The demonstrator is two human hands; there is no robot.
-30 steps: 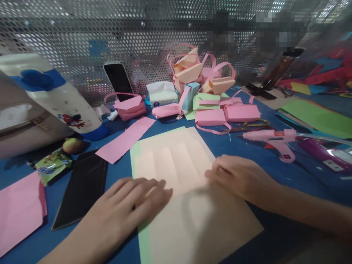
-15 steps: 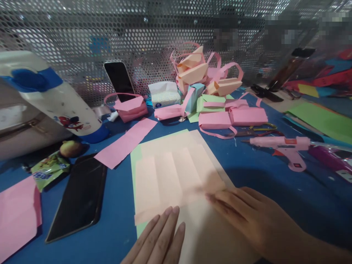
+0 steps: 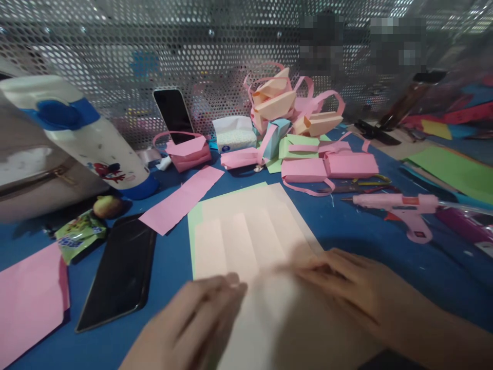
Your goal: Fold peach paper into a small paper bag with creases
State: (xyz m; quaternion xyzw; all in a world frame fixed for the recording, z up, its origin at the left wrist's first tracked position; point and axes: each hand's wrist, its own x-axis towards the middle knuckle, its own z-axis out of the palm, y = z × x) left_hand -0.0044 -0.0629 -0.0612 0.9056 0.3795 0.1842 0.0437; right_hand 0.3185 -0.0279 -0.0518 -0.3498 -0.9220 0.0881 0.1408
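Two hands are at the near edge of a creased peach sheet (image 3: 239, 244), which lies on a larger peach sheet (image 3: 265, 198) over a green sheet (image 3: 195, 216) on the blue bench (image 3: 169, 262). Left hand (image 3: 192, 321): palm down, fingers together, blurred; grip cannot be determined. Right hand (image 3: 358, 288): fingers bunched at the near right corner; whether they pinch the paper cannot be confirmed.

Principal risk, in my judgement: slippage. The sheets appear loose upon one another, so uneven pressure could skew the creased one or drag the larger one with it. Secondary: a crooked fold, since the right hand's shadow darkens the edge. Minor: a glue gun (image 3: 396, 202) lies beyond the right hand, nozzle toward the papers; a wide sweep of that arm might knock it. Its heat cannot be verified.
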